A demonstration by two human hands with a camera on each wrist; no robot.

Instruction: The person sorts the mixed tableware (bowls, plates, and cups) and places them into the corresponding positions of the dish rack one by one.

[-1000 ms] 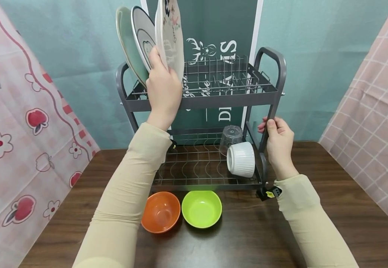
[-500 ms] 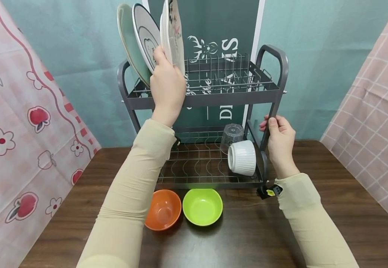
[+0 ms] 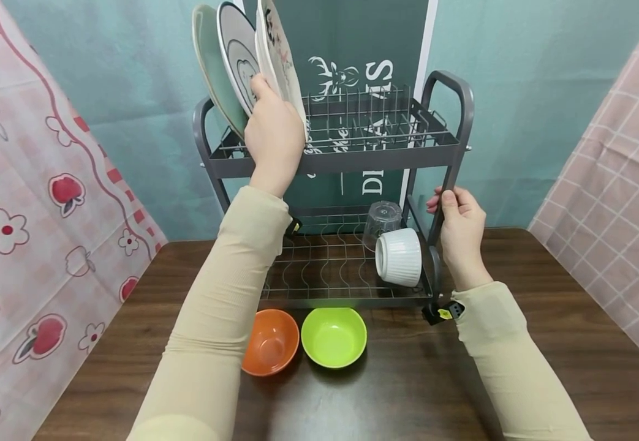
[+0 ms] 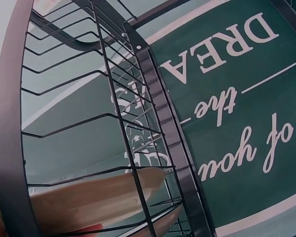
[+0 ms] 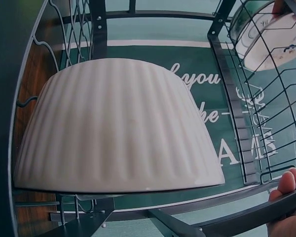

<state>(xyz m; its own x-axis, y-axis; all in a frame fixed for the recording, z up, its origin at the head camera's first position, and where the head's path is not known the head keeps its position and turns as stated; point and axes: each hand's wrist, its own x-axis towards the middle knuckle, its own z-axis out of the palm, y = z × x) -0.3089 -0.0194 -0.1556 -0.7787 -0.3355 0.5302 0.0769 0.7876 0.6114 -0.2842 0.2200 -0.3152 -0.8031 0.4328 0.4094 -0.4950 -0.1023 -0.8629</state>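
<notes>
My left hand (image 3: pixel 276 131) grips a white floral plate (image 3: pixel 283 61) at its near edge, with the thumb side toward the neighbouring plate. This plate stands on edge in the upper tier of a grey two-tier dish rack (image 3: pixel 377 161), leaning left. A dark-rimmed white plate (image 3: pixel 235 40) and a pale green plate (image 3: pixel 206 55) lean beside it, further left. In the left wrist view, a plate's underside (image 4: pixel 98 197) shows between the wires. My right hand (image 3: pixel 461 233) holds the rack's right front post, fingers behind it and thumb in front.
On the lower tier, a white ribbed bowl (image 3: pixel 400 258) lies on its side, before an upside-down clear glass (image 3: pixel 382 222). An orange bowl (image 3: pixel 271 343) and a lime-green bowl (image 3: pixel 334 338) sit on the wooden table (image 3: pixel 396 392) in front of the rack. Curtains hang around.
The floral plate has tilted, its top leaning further left toward the dark-rimmed plate, with my left hand still on it. My right hand stays on the post.
</notes>
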